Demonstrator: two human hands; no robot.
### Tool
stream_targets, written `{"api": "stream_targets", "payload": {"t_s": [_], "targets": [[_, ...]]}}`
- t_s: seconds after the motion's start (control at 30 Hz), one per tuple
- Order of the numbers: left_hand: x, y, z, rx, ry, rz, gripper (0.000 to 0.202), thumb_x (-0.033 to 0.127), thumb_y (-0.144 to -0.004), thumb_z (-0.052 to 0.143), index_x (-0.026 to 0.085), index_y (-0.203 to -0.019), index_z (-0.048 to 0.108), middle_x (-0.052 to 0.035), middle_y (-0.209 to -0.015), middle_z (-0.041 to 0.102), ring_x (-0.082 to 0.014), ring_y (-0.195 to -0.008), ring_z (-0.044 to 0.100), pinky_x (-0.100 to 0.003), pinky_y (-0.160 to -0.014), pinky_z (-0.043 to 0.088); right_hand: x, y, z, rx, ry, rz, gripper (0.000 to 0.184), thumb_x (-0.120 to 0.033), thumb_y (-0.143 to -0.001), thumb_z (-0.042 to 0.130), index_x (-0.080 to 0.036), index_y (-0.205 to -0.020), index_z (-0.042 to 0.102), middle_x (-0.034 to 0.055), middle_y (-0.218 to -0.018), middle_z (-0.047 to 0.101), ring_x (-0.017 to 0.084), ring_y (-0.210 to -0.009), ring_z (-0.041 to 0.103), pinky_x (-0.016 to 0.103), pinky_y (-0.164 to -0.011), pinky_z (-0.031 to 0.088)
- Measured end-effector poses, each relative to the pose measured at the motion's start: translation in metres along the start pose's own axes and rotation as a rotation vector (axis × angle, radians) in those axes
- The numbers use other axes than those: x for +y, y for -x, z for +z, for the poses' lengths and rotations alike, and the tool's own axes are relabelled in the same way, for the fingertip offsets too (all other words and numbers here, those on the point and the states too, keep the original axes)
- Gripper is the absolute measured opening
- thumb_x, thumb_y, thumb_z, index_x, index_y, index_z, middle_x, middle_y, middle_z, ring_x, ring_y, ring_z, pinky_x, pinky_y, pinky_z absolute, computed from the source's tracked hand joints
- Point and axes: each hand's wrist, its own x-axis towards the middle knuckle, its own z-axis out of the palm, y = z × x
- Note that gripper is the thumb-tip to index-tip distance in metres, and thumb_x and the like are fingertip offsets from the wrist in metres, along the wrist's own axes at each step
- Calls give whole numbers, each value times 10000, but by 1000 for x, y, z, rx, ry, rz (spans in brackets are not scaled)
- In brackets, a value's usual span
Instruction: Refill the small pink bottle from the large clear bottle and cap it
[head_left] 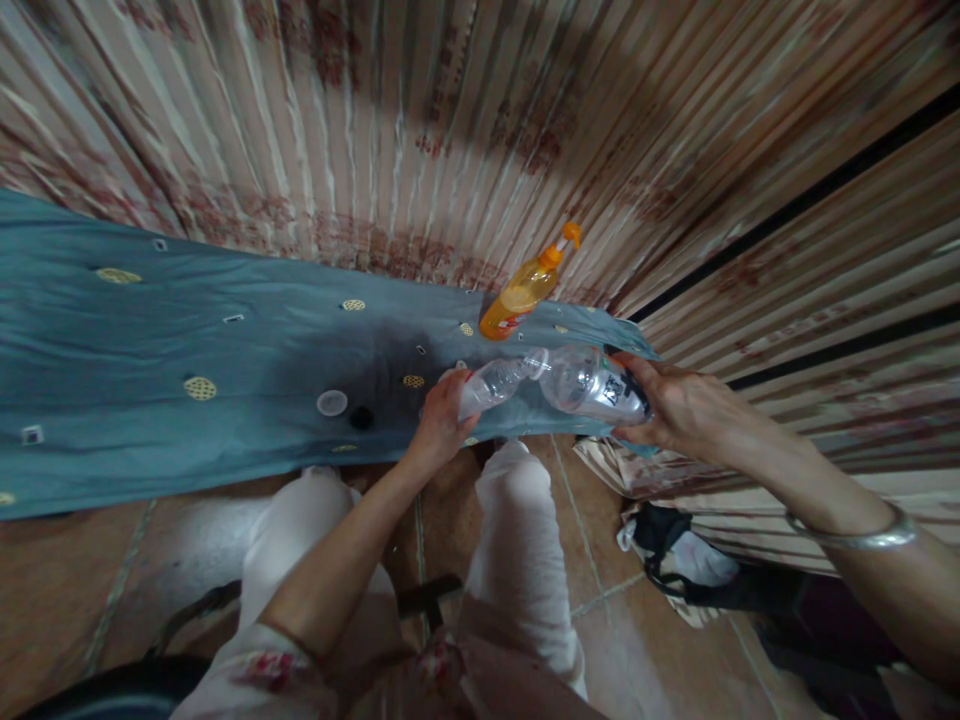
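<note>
One small clear bottle (pixel 491 388) is gripped near its base by my left hand (pixel 441 425), its neck toward that of a larger clear bottle (pixel 577 382), which my right hand (pixel 671 405) clasps around the base; I cannot tell whether the mouths touch. Both bottles are over the right end of a blue cloth (pixel 255 370). Just beyond stands an orange pump bottle (pixel 519 300); left lie a pale disc (pixel 331 403) and a dark disc (pixel 361 417)

Small clear bottle (pixel 491 388) in left hand (pixel 441 425), tilted near-horizontal, neck to neck with larger clear bottle (pixel 576 382) in right hand (pixel 679 405). Larger one: also sideways, black print near base.
</note>
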Motion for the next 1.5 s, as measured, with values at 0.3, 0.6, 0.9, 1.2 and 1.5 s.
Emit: {"api": "stream_targets", "payload": {"t_s": [0.3, 0.6, 0.9, 1.2, 1.5], "targets": [[2, 0, 2, 6, -1, -12, 742, 173, -888, 813, 252, -1575, 544, -150, -1517, 744, -348, -1400, 741, -551, -1213, 613, 0, 1, 2, -3, 17, 16, 783, -369, -919, 802, -75, -1605, 567, 189, -1117, 862, 382, -954, 857, 373, -752, 574], [-1, 1, 1, 10, 9, 6, 727, 197, -897, 794, 233, -1573, 529, -164, -1536, 741, -343, -1400, 739, -541, -1211, 606, -3, 1, -1, -11, 20, 32, 800, -363, -911, 833, -65, -1607, 575, 198, -1125, 859, 392, -959, 862, 379, -762, 591], [4, -2, -2, -15, 19, -31, 695, 202, -896, 781, 246, -1551, 551, -153, -1515, 751, -337, -1393, 741, -537, -1207, 605, -1, 2, 1, 34, 5, 0, 765, -336, -894, 810, -71, -1578, 592, 179, -1086, 863, 377, -923, 853, 365, -732, 560], [5, -2, -1, -14, 16, -47, 699, 191, -883, 789, 244, -1540, 556, -162, -1533, 746, -348, -1421, 732, -549, -1223, 596, -1, 2, 1, 28, 19, 7, 759, -360, -908, 800, -75, -1578, 586, 175, -1066, 858, 365, -894, 841, 346, -684, 505], [7, -4, -4, -20, 41, -41, 699, 164, -871, 805, 241, -1526, 574, -151, -1520, 755, -340, -1421, 736, -540, -1227, 603, 0, 3, 3, 34, 8, -17, 772, -354, -900, 805, -66, -1580, 581, 176, -1079, 858, 362, -901, 843, 355, -714, 532]]}}
